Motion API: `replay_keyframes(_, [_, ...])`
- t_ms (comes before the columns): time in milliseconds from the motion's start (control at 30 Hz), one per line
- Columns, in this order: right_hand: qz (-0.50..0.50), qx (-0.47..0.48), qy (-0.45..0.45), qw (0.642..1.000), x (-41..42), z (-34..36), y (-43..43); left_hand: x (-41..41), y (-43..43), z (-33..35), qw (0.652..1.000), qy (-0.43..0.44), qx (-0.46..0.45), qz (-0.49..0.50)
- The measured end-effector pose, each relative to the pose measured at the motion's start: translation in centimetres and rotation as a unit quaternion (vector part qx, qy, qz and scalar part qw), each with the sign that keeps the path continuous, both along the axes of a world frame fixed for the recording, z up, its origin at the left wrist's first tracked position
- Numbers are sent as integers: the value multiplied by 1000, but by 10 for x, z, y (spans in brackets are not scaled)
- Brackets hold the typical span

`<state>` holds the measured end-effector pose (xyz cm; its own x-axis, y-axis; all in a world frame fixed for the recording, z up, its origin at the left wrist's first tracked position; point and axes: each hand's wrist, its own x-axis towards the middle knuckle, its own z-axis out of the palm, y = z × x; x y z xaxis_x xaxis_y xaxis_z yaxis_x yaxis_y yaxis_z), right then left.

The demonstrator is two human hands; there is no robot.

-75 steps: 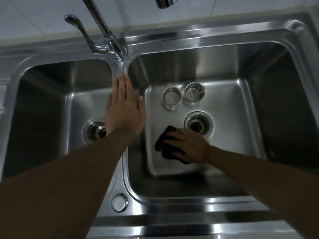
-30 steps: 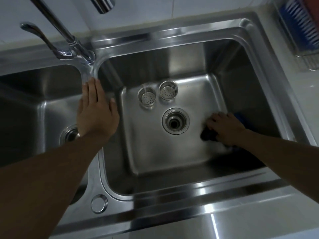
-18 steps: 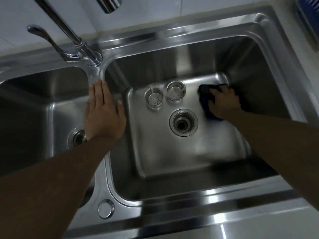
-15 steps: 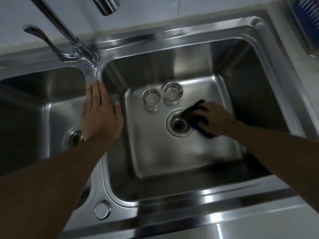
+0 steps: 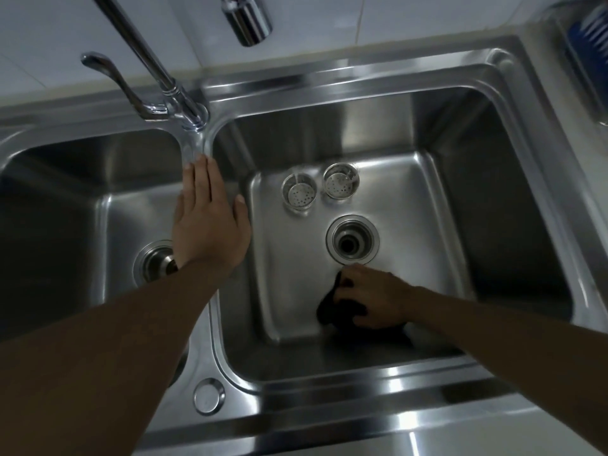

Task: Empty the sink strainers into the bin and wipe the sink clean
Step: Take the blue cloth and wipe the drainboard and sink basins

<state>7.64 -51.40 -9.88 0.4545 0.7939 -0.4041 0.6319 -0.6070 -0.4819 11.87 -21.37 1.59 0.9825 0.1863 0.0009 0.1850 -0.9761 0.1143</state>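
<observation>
Two strainers stand in the right basin; right hand grips a dark cloth near the drain; left hand lies flat, fingers straight, on the divider.

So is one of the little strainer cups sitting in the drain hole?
No, both strainers stand on the basin floor behind the open drain.

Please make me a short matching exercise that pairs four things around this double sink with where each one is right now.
Things:
1. left hand
2. right hand
3. two strainers
4. drain

Places:
A. standing side by side at the back of the right basin floor
B. flat on the divider between the basins
C. open, in the middle of the right basin floor
D. gripping the dark cloth near the front of the right basin

Pairs: 1-B, 2-D, 3-A, 4-C
</observation>
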Motion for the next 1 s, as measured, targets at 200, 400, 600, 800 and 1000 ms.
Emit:
replay_keyframes(200, [-222, 54, 60, 972, -2, -1, 102, 1, 3, -4, 1000, 0, 1, 0])
replay_keyframes(400, [-262, 34, 266, 927, -24, 14, 162, 1, 4, -6, 1000, -5, -5, 1])
replay_keyframes(600, [-212, -36, 417, 883, -21, 39, 148, -1, 4, -4, 1000, 0, -7, 1])
replay_keyframes(800, [-78, -212, 328, 917, -4, 44, 125, 0, 3, -3, 1000, 1, -17, 1])
replay_keyframes(1000, [-133, -216, 293, 922, -11, 31, 112, -1, 3, -2, 1000, 5, -22, -2])
